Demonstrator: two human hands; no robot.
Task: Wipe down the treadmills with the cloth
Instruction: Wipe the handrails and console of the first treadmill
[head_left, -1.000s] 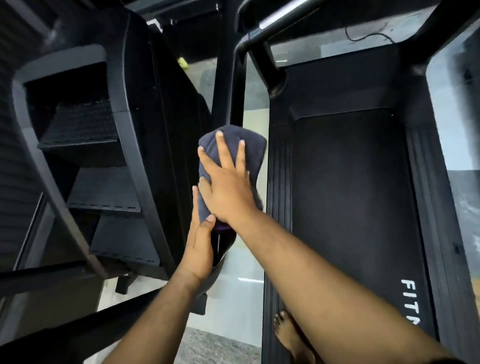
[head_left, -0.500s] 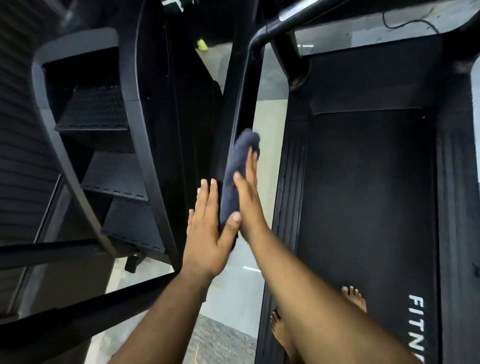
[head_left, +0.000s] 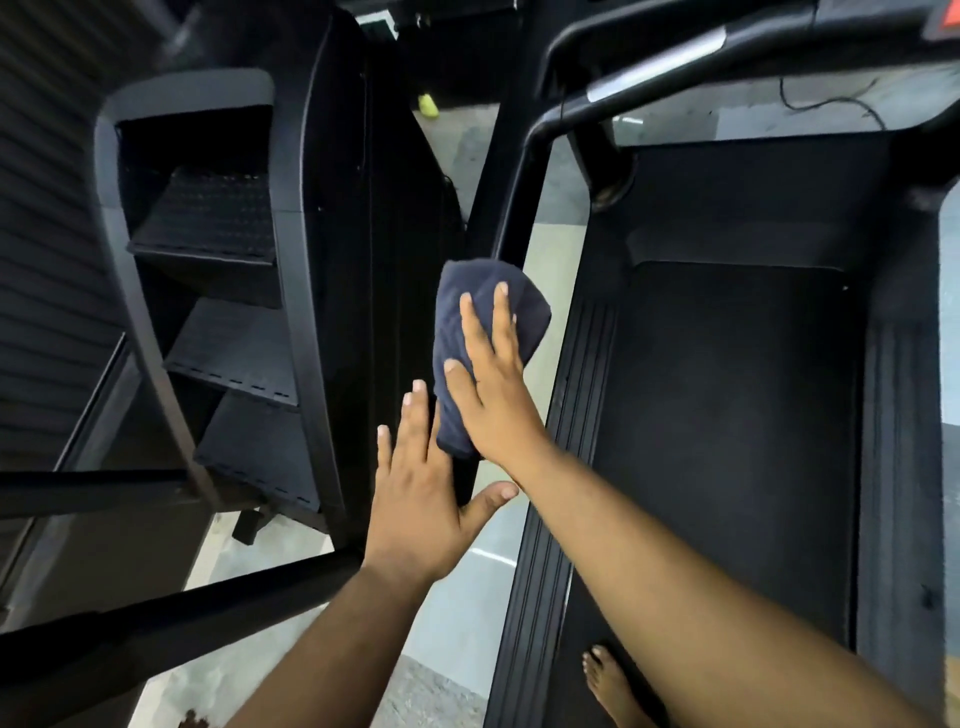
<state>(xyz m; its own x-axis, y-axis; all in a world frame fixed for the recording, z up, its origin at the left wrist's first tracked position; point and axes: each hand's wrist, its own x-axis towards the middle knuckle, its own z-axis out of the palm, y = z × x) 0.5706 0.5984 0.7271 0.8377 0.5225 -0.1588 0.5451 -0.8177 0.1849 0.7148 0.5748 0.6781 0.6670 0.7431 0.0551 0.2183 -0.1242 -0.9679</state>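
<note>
While right hand (head_left: 493, 384) presses one cloth (head_left: 488, 312) flat | left hand (head_left: 415, 499) spread | one treadmill (head_left: 727, 415)

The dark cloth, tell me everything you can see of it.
The cloth is dark navy, soft and bunched into a folded pad. It is pressed flat against the treadmill's black upright post by the right hand, whose open palm and spread fingers cover it. The left hand rests on the post just below, fingertips near the cloth's lower end.

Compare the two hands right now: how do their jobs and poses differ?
The right hand lies flat on the dark cloth, pressing it against the treadmill upright; the left hand touches the bare upright below, no cloth under it. The right sits higher, the left lower. Both are open-palmed, fingers extended.
</note>
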